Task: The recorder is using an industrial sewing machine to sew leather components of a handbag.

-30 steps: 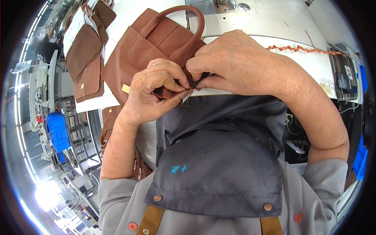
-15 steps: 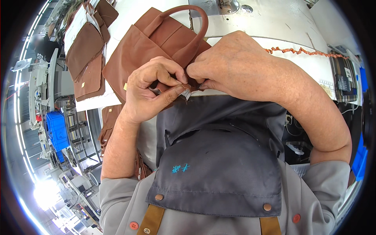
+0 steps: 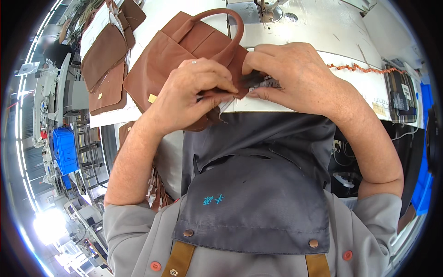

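Note:
The brown leather bag [image 3: 157, 69], with a looped handle, lies on the white work table [image 3: 323, 27]. My left hand [image 3: 196, 90] is closed on the bag's lower edge, thumb and forefinger pinching it, with pale material hanging just below. My right hand [image 3: 290, 81] is curled at the bag's right side, around a blurred dark item [image 3: 254, 79] with metallic, finely marked detail, which I cannot make out. The gap between thumb and forefinger is partly hidden by that item.
Brown cut pieces [image 3: 101, 60] are stacked at left. A sewing machine plate [image 3: 247, 14] is at the top. An orange crinkled strip [image 3: 353, 68] runs toward folded plaid cloth [image 3: 399, 97]. Blue bins [image 3: 64, 150] stand beyond the left side. A person [image 3: 55, 53] is at far left.
My right hand has moved rightward, widening the space between my hands and showing more of the dark item. My left hand has shifted up and rightward along the bag's edge.

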Motion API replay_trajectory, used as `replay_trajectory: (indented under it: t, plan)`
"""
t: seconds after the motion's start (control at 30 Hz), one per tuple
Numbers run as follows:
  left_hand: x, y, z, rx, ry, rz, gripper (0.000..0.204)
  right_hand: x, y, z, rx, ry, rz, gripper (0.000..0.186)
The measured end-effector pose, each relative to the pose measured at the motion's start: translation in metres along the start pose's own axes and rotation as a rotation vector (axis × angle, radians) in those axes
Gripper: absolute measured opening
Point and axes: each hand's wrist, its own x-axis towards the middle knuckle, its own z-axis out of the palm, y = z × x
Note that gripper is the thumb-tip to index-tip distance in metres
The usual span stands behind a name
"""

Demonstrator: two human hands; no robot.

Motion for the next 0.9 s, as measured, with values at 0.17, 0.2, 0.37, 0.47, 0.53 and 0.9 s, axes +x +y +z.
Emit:
replay_trajectory:
  t: [0.17,0.2,0.37,0.47,0.53,0.9]
  plan:
    - [0.03,-0.007,0.01,-0.101,0.153,-0.29,0.012,-0.009,0.003,-0.008,-0.065,0.129,0.099,0.034]
    - [0.037,-0.009,0.012,-0.099,0.178,-0.263,0.012,-0.01,0.003,-0.008,-0.078,0.128,0.092,0.034]
    - [0.054,-0.008,0.017,-0.021,0.175,-0.416,0.015,-0.012,0.0,0.002,-0.134,0.052,0.053,0.05]
    - [0.054,-0.004,0.017,-0.036,0.196,-0.398,0.019,-0.013,-0.001,0.004,-0.159,0.0,0.067,0.053]
    - [0.05,-0.001,0.015,-0.063,0.217,-0.384,0.022,-0.012,0.0,0.004,-0.153,-0.009,0.08,0.052]
    - [0.041,0.024,0.011,0.428,0.054,-0.199,0.024,-0.01,0.0,0.007,-0.136,0.096,0.018,0.039]
